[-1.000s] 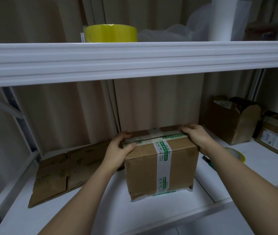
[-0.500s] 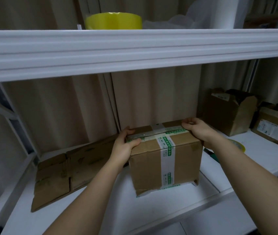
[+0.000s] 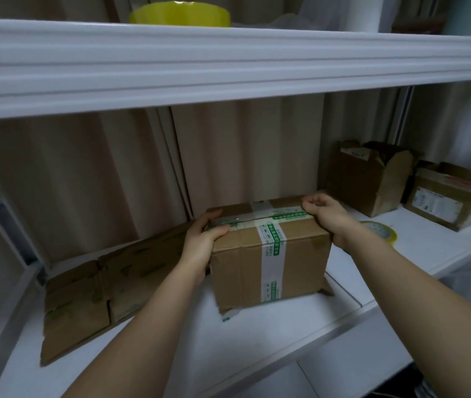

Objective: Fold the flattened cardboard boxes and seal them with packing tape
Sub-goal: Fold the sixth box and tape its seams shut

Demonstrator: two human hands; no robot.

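A white shelving unit fills the wall here, its upper shelf (image 3: 228, 61) running across at head height and the lower shelf (image 3: 271, 334) spread out below it, with beige curtain folds (image 3: 90, 179) hanging behind. Standing on the lower shelf, about in the middle and close to the curtain, is the folded cardboard box (image 3: 268, 254), closed up, with white tape printed in green (image 3: 273, 262) running down its front face and crossing a second band along the top seam. One bottom flap sticks out a little at the front lower left corner.

To the left of it a flattened cardboard box (image 3: 90, 300) lies flat on the same shelf, its far end reaching behind the person's forearm. Off to the right, well apart from the sealed one, two more brown boxes sit at the back: a taller box with open flaps (image 3: 372, 179) and, just beside it, a lower box with a white label (image 3: 446, 199).

The person's left hand (image 3: 199, 242) grips the top left corner of the sealed box, thumb laid over the front edge and fingers wrapped over the top. The right hand (image 3: 326, 214) grasps the top right corner, fingers curled down onto the taped top.

A yellow roll of tape (image 3: 179, 14) sits on the upper shelf, only its top showing. A smaller roll of packing tape (image 3: 383, 229) lies flat on the lower shelf just beyond the right wrist.
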